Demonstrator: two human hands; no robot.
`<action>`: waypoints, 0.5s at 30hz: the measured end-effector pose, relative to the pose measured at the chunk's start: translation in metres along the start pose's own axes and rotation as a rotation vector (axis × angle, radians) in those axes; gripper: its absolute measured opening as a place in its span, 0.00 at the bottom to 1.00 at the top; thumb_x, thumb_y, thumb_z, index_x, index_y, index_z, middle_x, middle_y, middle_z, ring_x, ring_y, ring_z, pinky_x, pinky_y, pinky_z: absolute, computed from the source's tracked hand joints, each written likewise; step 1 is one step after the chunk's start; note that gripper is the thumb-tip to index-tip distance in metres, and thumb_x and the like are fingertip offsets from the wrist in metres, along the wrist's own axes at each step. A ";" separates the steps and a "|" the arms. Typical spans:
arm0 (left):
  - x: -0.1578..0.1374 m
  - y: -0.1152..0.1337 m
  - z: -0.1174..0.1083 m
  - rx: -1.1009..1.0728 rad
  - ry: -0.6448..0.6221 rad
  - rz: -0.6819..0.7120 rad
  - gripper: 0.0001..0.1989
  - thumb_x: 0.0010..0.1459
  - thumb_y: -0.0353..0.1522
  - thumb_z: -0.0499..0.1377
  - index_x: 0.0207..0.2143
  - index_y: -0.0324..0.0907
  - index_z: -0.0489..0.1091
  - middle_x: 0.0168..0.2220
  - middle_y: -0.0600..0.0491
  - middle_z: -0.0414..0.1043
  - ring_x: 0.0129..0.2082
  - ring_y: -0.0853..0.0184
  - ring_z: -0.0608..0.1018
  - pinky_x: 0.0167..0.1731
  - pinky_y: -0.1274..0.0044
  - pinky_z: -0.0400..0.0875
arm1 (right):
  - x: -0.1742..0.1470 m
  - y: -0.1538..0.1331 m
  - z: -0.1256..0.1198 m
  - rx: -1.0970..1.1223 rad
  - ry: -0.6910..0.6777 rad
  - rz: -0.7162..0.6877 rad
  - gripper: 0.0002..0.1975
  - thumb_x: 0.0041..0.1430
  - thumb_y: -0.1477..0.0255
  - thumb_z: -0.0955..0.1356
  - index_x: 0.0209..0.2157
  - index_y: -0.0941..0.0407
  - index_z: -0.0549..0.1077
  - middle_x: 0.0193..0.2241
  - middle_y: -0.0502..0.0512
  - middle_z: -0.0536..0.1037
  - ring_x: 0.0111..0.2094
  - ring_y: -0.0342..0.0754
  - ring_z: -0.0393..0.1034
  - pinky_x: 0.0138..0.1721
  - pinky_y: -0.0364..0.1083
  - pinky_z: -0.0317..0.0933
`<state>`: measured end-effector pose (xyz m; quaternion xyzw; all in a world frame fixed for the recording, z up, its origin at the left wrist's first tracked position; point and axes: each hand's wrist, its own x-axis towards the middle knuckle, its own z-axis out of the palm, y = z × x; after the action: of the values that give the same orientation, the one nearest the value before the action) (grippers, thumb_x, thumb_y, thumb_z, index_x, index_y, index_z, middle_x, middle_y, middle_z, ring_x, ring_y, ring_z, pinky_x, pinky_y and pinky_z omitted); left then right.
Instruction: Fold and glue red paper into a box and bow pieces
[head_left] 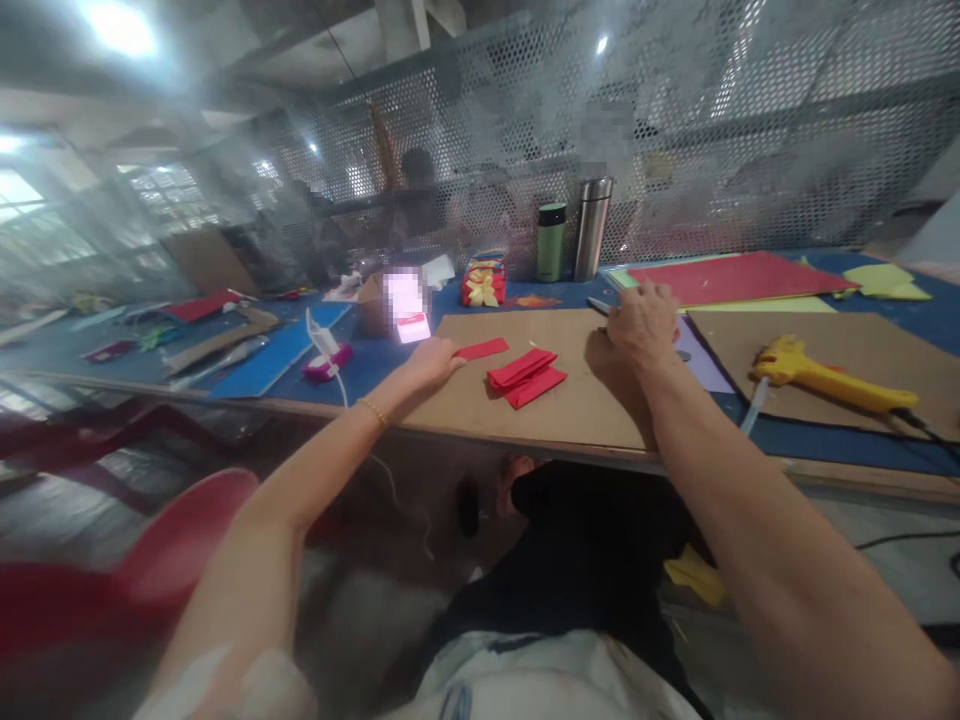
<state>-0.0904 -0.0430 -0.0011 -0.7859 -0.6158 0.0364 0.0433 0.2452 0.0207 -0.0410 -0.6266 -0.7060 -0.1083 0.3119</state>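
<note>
My left hand (pixel 433 367) rests at the left edge of a brown cardboard sheet (pixel 457 410), its fingers closed on the end of a flat red paper strip (pixel 484 349). To the right of the strip lies a folded piece of red paper (pixel 527 376), touched by neither hand. At the cardboard's far right corner, my right hand (pixel 643 322) is curled with its fingers downward. A thin grey pointed tool (pixel 598 304) sticks out from under those fingers; the rest of it is hidden by the hand.
A yellow glue gun (pixel 840 380) lies on a second cardboard sheet (pixel 885 345) at right. Behind stand a green bottle (pixel 551 245), a steel flask (pixel 594 230) and a small red box with a yellow bow (pixel 484 282). A lit phone (pixel 406 300) leans at left.
</note>
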 end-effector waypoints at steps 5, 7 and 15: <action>-0.033 0.005 0.007 -0.085 0.141 -0.017 0.19 0.73 0.32 0.55 0.58 0.43 0.81 0.51 0.41 0.84 0.50 0.52 0.83 0.49 0.68 0.73 | -0.035 -0.040 -0.011 0.371 -0.060 -0.390 0.16 0.68 0.70 0.66 0.50 0.57 0.84 0.53 0.68 0.82 0.55 0.64 0.73 0.60 0.63 0.64; -0.042 0.004 0.006 -0.093 0.125 -0.009 0.17 0.73 0.34 0.56 0.57 0.43 0.81 0.50 0.41 0.84 0.49 0.52 0.83 0.49 0.68 0.73 | -0.058 -0.051 -0.018 0.417 -0.105 -0.472 0.21 0.67 0.65 0.69 0.59 0.55 0.80 0.60 0.66 0.79 0.60 0.65 0.71 0.61 0.62 0.64; -0.105 -0.006 0.022 -0.154 0.190 0.039 0.17 0.72 0.43 0.60 0.52 0.41 0.78 0.53 0.40 0.83 0.52 0.50 0.84 0.52 0.65 0.77 | -0.066 -0.076 -0.023 0.027 -0.300 -0.317 0.25 0.69 0.60 0.70 0.60 0.60 0.75 0.58 0.72 0.78 0.57 0.68 0.70 0.53 0.59 0.64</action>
<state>-0.1241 -0.1434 -0.0215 -0.7985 -0.5946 -0.0848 0.0400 0.1813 -0.0606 -0.0429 -0.5125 -0.8356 -0.0521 0.1908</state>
